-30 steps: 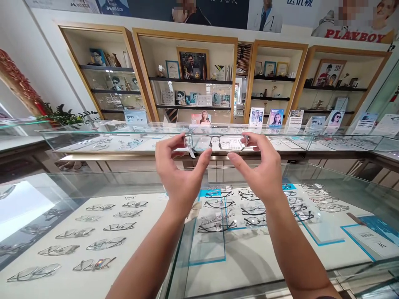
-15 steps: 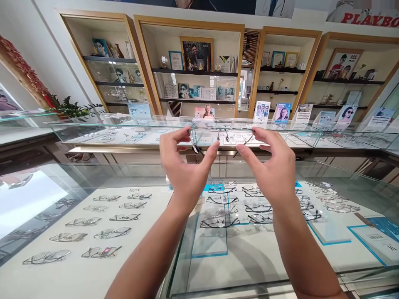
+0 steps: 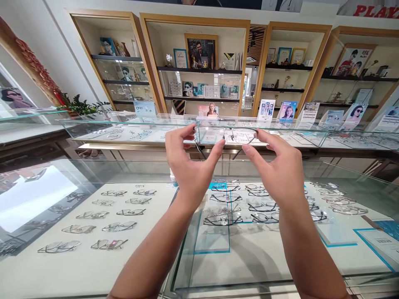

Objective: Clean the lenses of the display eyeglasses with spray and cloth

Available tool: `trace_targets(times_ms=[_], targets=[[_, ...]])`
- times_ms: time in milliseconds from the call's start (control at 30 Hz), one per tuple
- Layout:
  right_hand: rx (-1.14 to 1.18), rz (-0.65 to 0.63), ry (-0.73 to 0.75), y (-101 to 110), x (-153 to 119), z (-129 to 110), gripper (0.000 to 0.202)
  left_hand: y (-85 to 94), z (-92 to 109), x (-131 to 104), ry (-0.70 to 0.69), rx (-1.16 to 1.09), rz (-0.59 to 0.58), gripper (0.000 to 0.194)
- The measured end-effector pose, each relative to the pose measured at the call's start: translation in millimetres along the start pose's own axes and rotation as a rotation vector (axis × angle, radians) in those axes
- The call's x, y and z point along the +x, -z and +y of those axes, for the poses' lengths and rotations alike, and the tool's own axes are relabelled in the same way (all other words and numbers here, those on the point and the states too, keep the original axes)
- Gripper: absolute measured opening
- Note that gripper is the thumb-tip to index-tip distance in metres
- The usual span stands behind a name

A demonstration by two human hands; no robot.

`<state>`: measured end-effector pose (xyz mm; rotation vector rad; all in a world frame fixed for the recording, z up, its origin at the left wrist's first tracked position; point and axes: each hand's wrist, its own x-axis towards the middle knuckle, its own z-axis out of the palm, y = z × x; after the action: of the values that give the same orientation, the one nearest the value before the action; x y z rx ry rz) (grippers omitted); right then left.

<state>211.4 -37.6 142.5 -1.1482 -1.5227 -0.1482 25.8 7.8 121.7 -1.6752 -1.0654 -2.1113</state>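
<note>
One left hand (image 3: 191,168) and one right hand (image 3: 279,168) hold one eyeglass frame (image 3: 228,128).

The thin rims of the held glasses (image 3: 228,128) are looking like smooth dark metal, and their lenses are showing clear and glossy. The near display case (image 3: 106,171) is presenting smooth, shiny glass above a pale base (image 3: 75,276) that is looking mostly matt. A blue-edged panel (image 3: 213,241) is appearing as clear, slick plastic. The cabinet frame (image 3: 193,17) is showing smooth wood, and a standing card (image 3: 288,111) is looking like printed paper. A red decoration (image 3: 39,68) is looking rough; the wall (image 3: 57,45) is looking matt.
</note>
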Motion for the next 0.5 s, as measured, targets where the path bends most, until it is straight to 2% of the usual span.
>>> trace_targets(times_ms=[500], targets=[[-0.085,-0.003,0.006,1.2,0.0,-5.6,0.045,2.1,6.5,-1.1,0.030,-0.018,-0.029,0.058]])
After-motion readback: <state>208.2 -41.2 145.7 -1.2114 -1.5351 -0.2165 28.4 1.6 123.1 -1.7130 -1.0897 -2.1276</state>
